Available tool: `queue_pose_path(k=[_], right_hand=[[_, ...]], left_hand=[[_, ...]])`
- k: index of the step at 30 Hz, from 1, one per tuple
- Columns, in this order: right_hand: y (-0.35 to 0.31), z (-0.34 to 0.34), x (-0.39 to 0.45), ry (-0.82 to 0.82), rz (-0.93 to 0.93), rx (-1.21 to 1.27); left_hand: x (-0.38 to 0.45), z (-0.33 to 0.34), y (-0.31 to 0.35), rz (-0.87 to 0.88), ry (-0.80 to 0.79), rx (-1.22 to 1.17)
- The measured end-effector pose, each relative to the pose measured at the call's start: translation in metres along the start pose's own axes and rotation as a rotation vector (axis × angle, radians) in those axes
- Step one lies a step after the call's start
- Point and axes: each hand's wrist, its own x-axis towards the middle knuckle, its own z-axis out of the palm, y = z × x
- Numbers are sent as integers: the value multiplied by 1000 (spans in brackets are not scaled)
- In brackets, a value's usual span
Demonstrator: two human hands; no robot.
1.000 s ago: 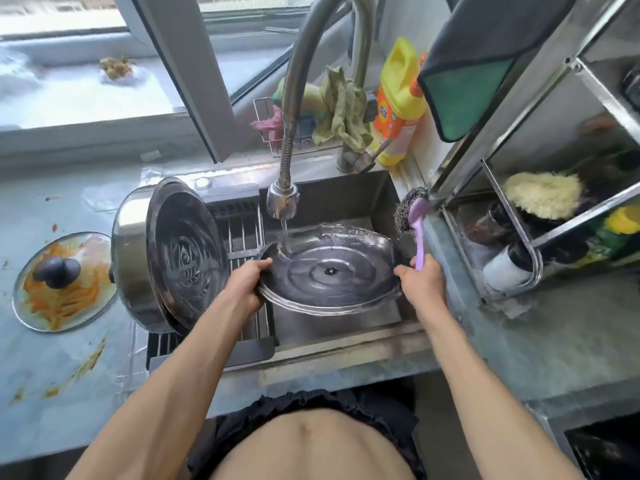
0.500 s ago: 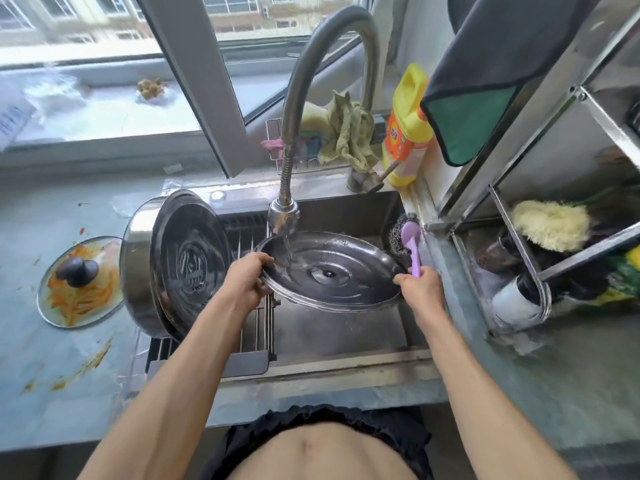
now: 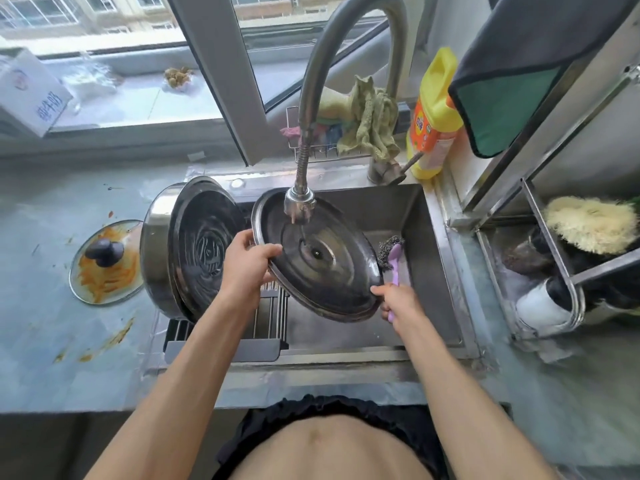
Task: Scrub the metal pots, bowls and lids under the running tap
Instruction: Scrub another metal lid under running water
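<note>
My left hand (image 3: pixel 247 268) grips the tilted lid (image 3: pixel 318 254) rim under the tap (image 3: pixel 299 206); my right hand (image 3: pixel 394 301) clasps the purple-handled scrubber (image 3: pixel 393 261), fingertips on the rim.

One head-worn wide-angle camera looks forward and steeply down, close over the sink (image 3: pixel 436 216) and counter (image 3: pixel 52 341).

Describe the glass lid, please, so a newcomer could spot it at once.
Start at the sink and look left past the steel pot tipped on its side. The glass lid lies flat on the counter. Unlike the metal lid under the tap, it is see-through, orange-smeared, with a dark knob.
</note>
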Motion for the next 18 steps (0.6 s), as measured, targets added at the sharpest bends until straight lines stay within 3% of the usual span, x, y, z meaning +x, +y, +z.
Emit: queue_pose_path(k=[5,18], right_hand=[[-4,1,5,59,-77,-15],[-30,-27,-2,187,-277,-61]], left_hand=[[9,-13,-21,-20,64,50],[47,15,-55,-172,26,132]])
